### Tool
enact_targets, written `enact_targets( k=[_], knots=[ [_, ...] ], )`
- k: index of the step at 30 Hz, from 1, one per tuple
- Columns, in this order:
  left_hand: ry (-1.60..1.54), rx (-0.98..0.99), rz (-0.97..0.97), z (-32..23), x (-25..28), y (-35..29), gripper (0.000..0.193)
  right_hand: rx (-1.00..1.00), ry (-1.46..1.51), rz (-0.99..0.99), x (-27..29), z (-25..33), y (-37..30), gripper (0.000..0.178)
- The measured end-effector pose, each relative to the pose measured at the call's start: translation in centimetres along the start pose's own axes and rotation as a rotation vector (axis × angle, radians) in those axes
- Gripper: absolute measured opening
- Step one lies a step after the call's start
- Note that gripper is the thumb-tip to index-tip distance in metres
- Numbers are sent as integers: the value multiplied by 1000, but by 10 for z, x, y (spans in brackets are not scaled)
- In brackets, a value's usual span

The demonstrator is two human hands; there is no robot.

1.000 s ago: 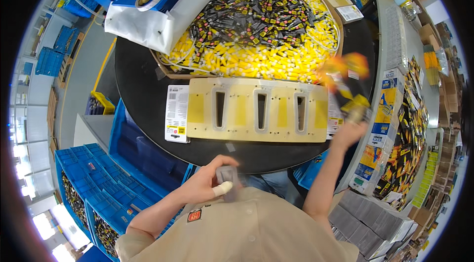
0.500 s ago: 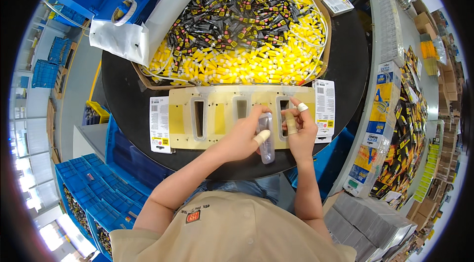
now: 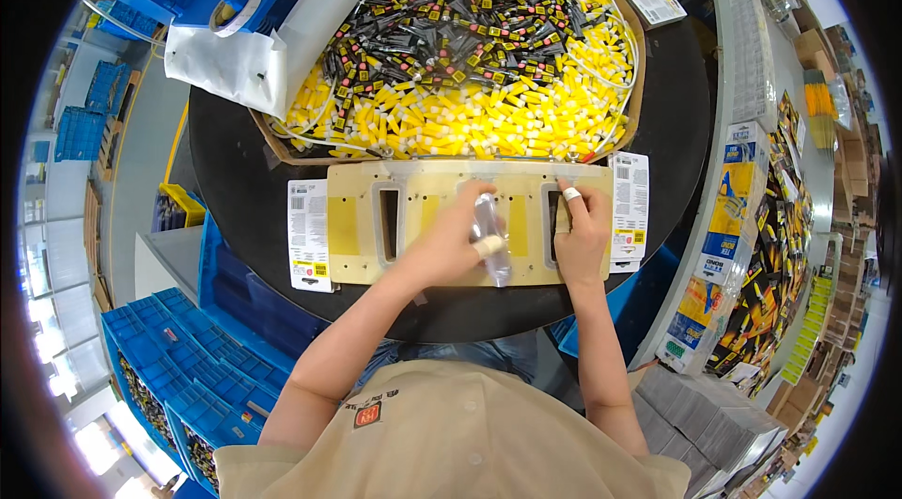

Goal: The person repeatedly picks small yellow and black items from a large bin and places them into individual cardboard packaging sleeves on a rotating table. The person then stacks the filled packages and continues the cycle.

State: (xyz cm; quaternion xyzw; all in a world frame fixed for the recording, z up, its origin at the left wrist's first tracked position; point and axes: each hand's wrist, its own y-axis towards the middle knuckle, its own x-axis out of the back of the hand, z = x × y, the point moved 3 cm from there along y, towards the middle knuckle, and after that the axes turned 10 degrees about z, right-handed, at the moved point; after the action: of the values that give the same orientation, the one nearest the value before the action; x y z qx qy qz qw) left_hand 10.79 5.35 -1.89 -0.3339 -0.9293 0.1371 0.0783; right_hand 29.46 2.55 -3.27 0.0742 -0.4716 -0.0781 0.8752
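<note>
My left hand point(image 3: 453, 238) is closed around a clear plastic blister shell point(image 3: 495, 250), holding it tilted over the middle of a cream-and-yellow slotted board point(image 3: 349, 222). The hand and shell partly cover the middle slot. At the board's right slot point(image 3: 552, 225), my right hand point(image 3: 584, 234) rests with its fingers extended along the slot's right edge; I see nothing held in it. Pale wrappings cover some fingertips on both hands. Printed cardboard cards stick out at the board's left end point(image 3: 309, 236) and right end point(image 3: 629, 208).
Beyond the board sits a wide carton point(image 3: 631, 109) heaped with small black tubes point(image 3: 442, 20) and yellow-and-white caps point(image 3: 451, 123). A tape roll point(image 3: 235, 8) hangs at the upper left. Blue crates point(image 3: 178, 358) stand lower left, and a grey shelf of packages point(image 3: 723, 245) runs along the right.
My left hand has moved up and left with the blister shell, toward the middle slot. My right hand has come down onto the right slot's edge with its fingers straighter.
</note>
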Motion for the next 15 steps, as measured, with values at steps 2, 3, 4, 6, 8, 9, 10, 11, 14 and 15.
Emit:
enact_targets(
  k=[2, 3, 4, 6, 8, 9, 10, 11, 14, 15],
  knots=[
    [276, 60, -59, 1, 10, -5, 44, 74, -97, 3, 2, 1, -1, 48],
    [353, 51, -77, 1, 13, -5, 45, 99, -133, -19, 4, 2, 0, 47],
    [430, 40, -96, 1, 15, -4, 45, 167, -170, -58, 5, 6, 2, 46],
    [579, -12, -131, 2, 15, 1, 47, 143, -69, -62, 1, 10, 16, 40],
    [725, 59, -133, 6, 13, 8, 49, 143, 81, -14, -6, 14, 44, 35],
    [765, 64, -124, 7, 12, 10, 52, 147, 145, 16, -20, 18, 65, 29],
    [778, 78, -131, 7, 12, 10, 53, 186, 208, 41, -38, 25, 89, 23],
    [782, 100, -136, 8, 12, 11, 53, 214, 127, 36, -55, 31, 112, 22],
    [772, 150, -148, 10, 16, 8, 55, 184, -207, 242, -101, 41, 164, 16],
    [759, 167, -155, 12, 17, 5, 55, 175, -240, 238, -108, 41, 174, 16]
  ],
)
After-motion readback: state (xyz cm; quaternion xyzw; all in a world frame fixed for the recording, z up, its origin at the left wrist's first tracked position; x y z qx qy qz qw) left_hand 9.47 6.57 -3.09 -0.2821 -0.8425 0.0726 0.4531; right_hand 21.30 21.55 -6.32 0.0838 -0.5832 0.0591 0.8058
